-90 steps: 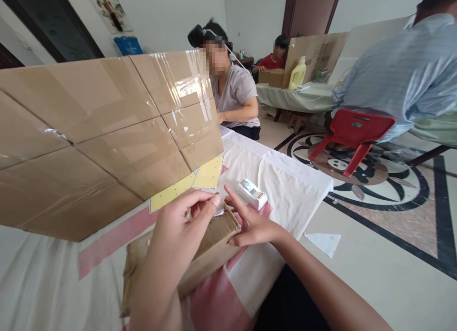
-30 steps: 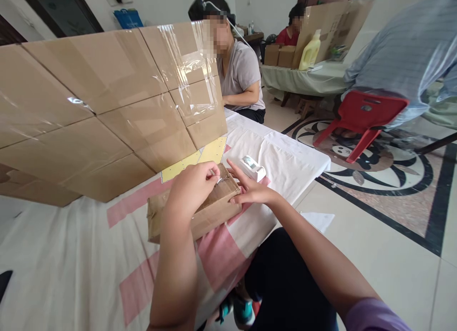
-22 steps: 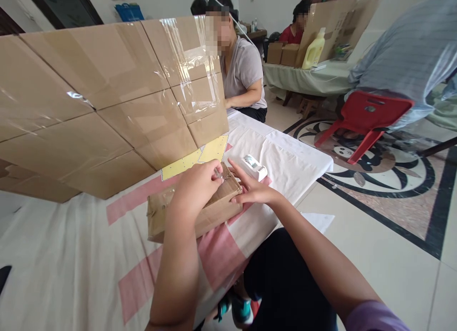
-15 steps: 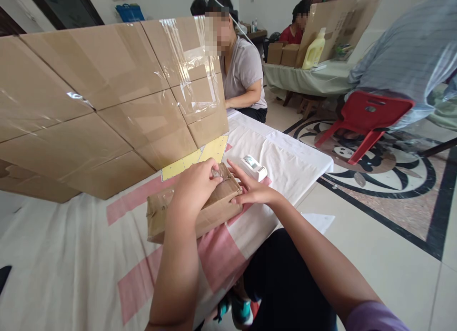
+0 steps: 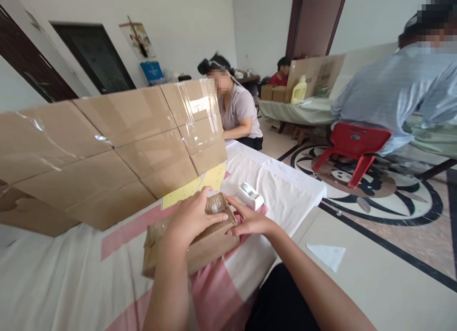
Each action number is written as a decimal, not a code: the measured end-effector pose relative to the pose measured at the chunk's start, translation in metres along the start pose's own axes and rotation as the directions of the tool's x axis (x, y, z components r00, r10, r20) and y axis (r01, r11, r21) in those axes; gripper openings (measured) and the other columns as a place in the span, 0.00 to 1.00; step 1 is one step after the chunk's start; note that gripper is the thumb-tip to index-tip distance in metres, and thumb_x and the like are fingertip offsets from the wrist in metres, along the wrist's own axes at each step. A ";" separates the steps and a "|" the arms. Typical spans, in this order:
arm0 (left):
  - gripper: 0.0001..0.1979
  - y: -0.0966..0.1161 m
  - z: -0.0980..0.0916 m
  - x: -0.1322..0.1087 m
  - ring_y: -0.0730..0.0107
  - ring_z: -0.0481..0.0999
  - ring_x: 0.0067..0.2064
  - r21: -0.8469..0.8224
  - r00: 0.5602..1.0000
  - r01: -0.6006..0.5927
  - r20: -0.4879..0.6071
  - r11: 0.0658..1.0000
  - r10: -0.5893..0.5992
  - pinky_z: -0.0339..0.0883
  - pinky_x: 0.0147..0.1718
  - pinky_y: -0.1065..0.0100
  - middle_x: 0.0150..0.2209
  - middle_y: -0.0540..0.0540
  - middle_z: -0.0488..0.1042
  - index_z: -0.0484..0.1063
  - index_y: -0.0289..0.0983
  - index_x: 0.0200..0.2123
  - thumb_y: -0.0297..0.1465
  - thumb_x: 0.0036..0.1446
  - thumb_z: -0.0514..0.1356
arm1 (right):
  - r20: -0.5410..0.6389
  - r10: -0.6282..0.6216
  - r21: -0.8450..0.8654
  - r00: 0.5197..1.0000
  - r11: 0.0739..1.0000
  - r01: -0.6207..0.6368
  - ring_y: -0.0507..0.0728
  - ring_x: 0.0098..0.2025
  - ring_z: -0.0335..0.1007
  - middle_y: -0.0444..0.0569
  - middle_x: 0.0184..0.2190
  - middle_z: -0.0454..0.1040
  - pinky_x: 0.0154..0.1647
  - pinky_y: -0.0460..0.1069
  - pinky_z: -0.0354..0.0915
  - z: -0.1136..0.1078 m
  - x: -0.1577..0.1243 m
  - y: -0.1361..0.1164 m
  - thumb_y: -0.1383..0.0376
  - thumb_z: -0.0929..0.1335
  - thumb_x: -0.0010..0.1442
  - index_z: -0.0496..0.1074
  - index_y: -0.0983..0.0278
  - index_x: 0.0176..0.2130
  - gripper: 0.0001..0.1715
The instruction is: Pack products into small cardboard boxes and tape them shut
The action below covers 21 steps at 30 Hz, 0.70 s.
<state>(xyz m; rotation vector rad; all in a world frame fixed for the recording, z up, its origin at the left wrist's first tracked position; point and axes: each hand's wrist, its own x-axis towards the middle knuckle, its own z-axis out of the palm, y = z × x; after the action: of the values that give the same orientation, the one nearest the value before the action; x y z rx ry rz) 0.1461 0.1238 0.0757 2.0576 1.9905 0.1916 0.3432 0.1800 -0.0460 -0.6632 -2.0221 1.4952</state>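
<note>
While your L hand lies spread, unclenched, over the long brown cardboard box, your R hand grips its end; brace there, press evenly btwn hands.

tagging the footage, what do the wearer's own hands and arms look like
The left hand and right hand are ungloved, with no ring, watch or bracelet visible. The left forearm and right forearm are bare as far as shown; no sleeve is in view.
</note>
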 end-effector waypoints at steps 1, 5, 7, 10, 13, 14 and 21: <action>0.29 0.003 -0.001 -0.001 0.43 0.75 0.61 -0.002 1.000 0.003 0.009 1.000 -0.003 0.65 0.55 0.51 0.61 0.41 0.75 0.63 0.45 0.61 0.47 0.60 0.63 | 0.003 -0.008 0.003 1.000 1.000 0.008 0.68 0.78 0.40 0.56 0.76 0.45 0.76 0.62 0.47 0.000 0.000 0.000 0.55 0.81 0.48 0.43 0.57 0.78 0.72; 0.17 0.015 -0.001 -0.005 0.47 0.76 0.60 0.096 1.000 0.000 -0.010 0.995 0.001 0.66 0.53 0.53 0.58 0.43 0.78 0.65 0.44 0.57 0.31 0.65 0.56 | -0.003 -0.017 -0.019 1.000 1.000 0.016 0.68 0.77 0.43 0.55 0.75 0.48 0.75 0.62 0.50 0.000 0.001 0.000 0.57 0.81 0.47 0.44 0.55 0.77 0.72; 0.17 0.021 0.002 -0.007 0.48 0.76 0.60 0.147 1.000 -0.014 -0.018 0.989 0.017 0.66 0.54 0.53 0.59 0.42 0.78 0.65 0.43 0.57 0.28 0.66 0.54 | -0.014 -0.024 -0.025 1.000 0.999 0.023 0.69 0.76 0.45 0.55 0.75 0.48 0.72 0.62 0.58 0.001 0.000 -0.001 0.58 0.82 0.45 0.45 0.54 0.77 0.74; 0.21 0.031 0.006 -0.012 0.49 0.74 0.62 0.204 0.998 -0.015 -0.055 0.979 0.026 0.64 0.58 0.50 0.58 0.40 0.78 0.65 0.42 0.60 0.25 0.66 0.53 | -0.056 -0.089 -0.013 0.994 0.996 0.088 0.69 0.73 0.52 0.55 0.71 0.52 0.62 0.59 0.69 0.003 -0.002 -0.004 0.60 0.83 0.41 0.50 0.52 0.75 0.73; 0.22 0.041 0.006 -0.020 0.49 0.73 0.63 0.174 0.986 -0.053 -0.149 0.983 0.080 0.63 0.61 0.47 0.59 0.40 0.77 0.65 0.43 0.63 0.29 0.67 0.53 | -0.092 -0.138 -0.022 0.986 0.990 0.137 0.67 0.68 0.59 0.54 0.65 0.58 0.55 0.56 0.73 0.003 -0.004 -0.006 0.61 0.83 0.39 0.56 0.52 0.72 0.68; 0.21 0.044 0.004 -0.025 0.49 0.73 0.63 0.141 0.978 -0.083 -0.178 0.986 0.108 0.62 0.61 0.46 0.59 0.40 0.77 0.66 0.43 0.62 0.31 0.68 0.53 | -0.097 -0.137 -0.041 0.986 0.990 0.134 0.67 0.67 0.60 0.53 0.63 0.60 0.55 0.56 0.73 0.002 -0.005 -0.006 0.61 0.83 0.39 0.57 0.52 0.71 0.67; 0.18 0.062 -0.008 -0.083 0.53 0.78 0.57 -0.381 0.543 -0.720 0.210 0.579 0.813 0.74 0.54 0.50 0.50 0.49 0.81 0.75 0.63 0.54 0.50 0.63 0.56 | 0.003 -0.004 -0.158 1.000 0.987 0.004 0.64 0.55 0.71 0.54 0.60 0.62 0.56 0.58 0.71 -0.002 -0.008 -0.007 0.61 0.82 0.37 0.56 0.57 0.67 0.64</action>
<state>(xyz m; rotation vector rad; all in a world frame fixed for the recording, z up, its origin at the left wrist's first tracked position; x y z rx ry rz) 0.1991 0.0406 0.1083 2.4251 0.6637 0.1927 0.3501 0.1739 -0.0401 -0.7201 -2.1585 1.3436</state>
